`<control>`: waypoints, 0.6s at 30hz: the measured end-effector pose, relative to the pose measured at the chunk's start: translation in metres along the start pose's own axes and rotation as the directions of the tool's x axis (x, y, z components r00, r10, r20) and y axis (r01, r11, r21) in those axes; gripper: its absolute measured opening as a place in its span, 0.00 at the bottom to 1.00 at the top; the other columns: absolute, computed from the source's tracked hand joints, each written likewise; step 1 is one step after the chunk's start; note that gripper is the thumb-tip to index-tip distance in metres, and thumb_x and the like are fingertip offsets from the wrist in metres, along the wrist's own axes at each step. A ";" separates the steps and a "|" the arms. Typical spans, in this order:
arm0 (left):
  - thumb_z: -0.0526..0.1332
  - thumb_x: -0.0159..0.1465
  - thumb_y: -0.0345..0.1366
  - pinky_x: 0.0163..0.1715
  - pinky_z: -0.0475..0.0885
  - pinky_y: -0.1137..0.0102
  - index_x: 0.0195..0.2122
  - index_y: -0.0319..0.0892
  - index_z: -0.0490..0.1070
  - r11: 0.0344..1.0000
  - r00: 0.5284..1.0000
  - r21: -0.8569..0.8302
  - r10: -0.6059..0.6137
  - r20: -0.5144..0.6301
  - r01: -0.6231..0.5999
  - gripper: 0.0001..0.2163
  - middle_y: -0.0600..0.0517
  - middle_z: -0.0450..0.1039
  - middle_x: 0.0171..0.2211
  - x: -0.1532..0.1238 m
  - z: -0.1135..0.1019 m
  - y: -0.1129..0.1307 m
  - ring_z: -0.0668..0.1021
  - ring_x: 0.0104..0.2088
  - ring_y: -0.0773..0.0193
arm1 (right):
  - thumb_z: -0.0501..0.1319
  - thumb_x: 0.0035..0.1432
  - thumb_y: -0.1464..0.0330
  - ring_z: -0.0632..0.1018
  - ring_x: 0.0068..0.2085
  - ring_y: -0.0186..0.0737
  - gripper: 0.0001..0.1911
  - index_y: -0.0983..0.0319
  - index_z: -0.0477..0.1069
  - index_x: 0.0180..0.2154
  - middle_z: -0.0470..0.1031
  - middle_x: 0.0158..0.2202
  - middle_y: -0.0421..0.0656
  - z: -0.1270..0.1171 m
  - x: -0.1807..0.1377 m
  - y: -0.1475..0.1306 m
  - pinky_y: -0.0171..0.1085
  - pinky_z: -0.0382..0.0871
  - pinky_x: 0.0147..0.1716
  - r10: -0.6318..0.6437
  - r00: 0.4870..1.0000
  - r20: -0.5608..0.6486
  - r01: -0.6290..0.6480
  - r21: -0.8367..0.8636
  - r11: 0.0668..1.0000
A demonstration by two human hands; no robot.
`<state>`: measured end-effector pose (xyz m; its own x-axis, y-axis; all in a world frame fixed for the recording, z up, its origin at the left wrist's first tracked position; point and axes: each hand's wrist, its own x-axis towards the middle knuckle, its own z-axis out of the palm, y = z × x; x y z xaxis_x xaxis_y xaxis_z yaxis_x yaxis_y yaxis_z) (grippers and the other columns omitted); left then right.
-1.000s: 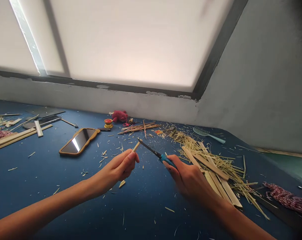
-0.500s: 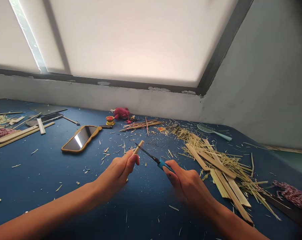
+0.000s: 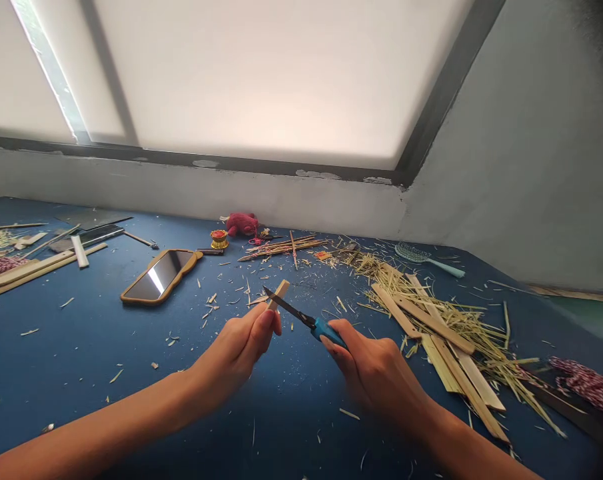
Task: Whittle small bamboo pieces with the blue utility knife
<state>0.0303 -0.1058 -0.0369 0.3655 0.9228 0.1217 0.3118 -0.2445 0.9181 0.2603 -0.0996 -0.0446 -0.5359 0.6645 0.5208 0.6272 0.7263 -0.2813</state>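
My left hand (image 3: 246, 340) is closed round a short pale strip of wood or bamboo (image 3: 282, 291), whose upper end sticks out above the thumb. My right hand (image 3: 368, 353) grips the blue handle of a knife (image 3: 326, 331). The dark blade points up and left and lies across the strip just above my left thumb. The strip's lower part is hidden inside my left hand. Small shavings are scattered on the blue tabletop (image 3: 191, 407) around both hands.
To the left lies a phone in a yellow-brown case (image 3: 161, 277). Thin sticks (image 3: 286, 247), a red plush toy (image 3: 242, 224) and a small gold pot (image 3: 219, 239) stand behind. Flat strips (image 3: 434, 321), shavings, a hairbrush (image 3: 428, 260) and red-white cord (image 3: 588, 383) lie right.
The knife blade has come down slightly along the strip, closer to my left thumb, and now crosses the strip. Both hands keep their grips.
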 end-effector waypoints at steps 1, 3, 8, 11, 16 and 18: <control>0.39 0.70 0.48 0.21 0.54 0.74 0.35 0.42 0.62 1.000 1.000 -0.004 -0.002 0.000 0.002 0.19 0.58 0.53 0.21 0.000 0.000 0.000 0.56 0.22 0.72 | 0.44 0.68 0.65 0.55 0.15 0.27 0.14 0.64 0.64 0.37 0.54 0.17 0.32 0.000 0.000 0.000 0.30 0.48 0.16 -0.002 1.000 0.003 0.002 0.003 1.000; 0.39 0.70 0.48 0.21 0.54 0.74 0.35 0.42 0.62 1.000 1.000 -0.010 -0.004 -0.002 0.004 0.19 0.58 0.53 0.21 0.000 0.001 0.000 0.56 0.22 0.72 | 0.44 0.68 0.65 0.55 0.16 0.27 0.14 0.64 0.64 0.37 0.54 0.17 0.32 0.001 -0.001 0.001 0.30 0.48 0.16 -0.009 1.000 0.006 0.009 -0.001 1.000; 0.39 0.70 0.47 0.21 0.53 0.74 0.35 0.42 0.62 1.000 1.000 -0.023 0.002 0.001 -0.002 0.19 0.59 0.52 0.20 0.000 0.003 -0.002 0.55 0.21 0.72 | 0.45 0.68 0.64 0.55 0.17 0.27 0.14 0.64 0.64 0.37 0.58 0.19 0.34 0.001 0.000 0.001 0.30 0.49 0.16 -0.019 1.000 -0.007 0.018 -0.035 0.999; 0.39 0.70 0.47 0.21 0.53 0.74 0.35 0.42 0.61 1.000 1.000 -0.020 0.006 0.009 -0.005 0.18 0.59 0.51 0.20 0.000 0.003 -0.003 0.55 0.21 0.72 | 0.44 0.68 0.63 0.57 0.17 0.27 0.15 0.64 0.64 0.36 0.61 0.20 0.35 0.000 0.000 0.000 0.30 0.49 0.17 -0.012 1.000 0.002 0.012 -0.047 0.999; 0.38 0.70 0.47 0.21 0.54 0.74 0.36 0.42 0.61 0.998 1.000 0.070 0.003 0.017 -0.004 0.18 0.59 0.52 0.21 0.000 0.000 -0.004 0.56 0.22 0.71 | 0.42 0.68 0.63 0.58 0.16 0.27 0.18 0.65 0.65 0.37 0.64 0.22 0.37 -0.003 0.001 -0.003 0.31 0.49 0.16 0.009 0.999 0.039 -0.008 -0.031 0.999; 0.38 0.70 0.46 0.22 0.55 0.73 0.35 0.42 0.60 0.987 1.000 0.162 0.009 0.021 -0.012 0.18 0.58 0.53 0.21 0.000 -0.003 -0.004 0.57 0.22 0.71 | 0.42 0.68 0.62 0.59 0.16 0.27 0.18 0.64 0.65 0.37 0.65 0.22 0.38 -0.005 0.001 -0.005 0.32 0.49 0.16 0.021 0.998 0.060 -0.019 -0.034 0.999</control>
<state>0.0269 -0.1039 -0.0396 0.3869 0.9141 0.1215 0.4452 -0.3006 0.8435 0.2596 -0.1035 -0.0391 -0.5556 0.6885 0.4660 0.6557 0.7075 -0.2636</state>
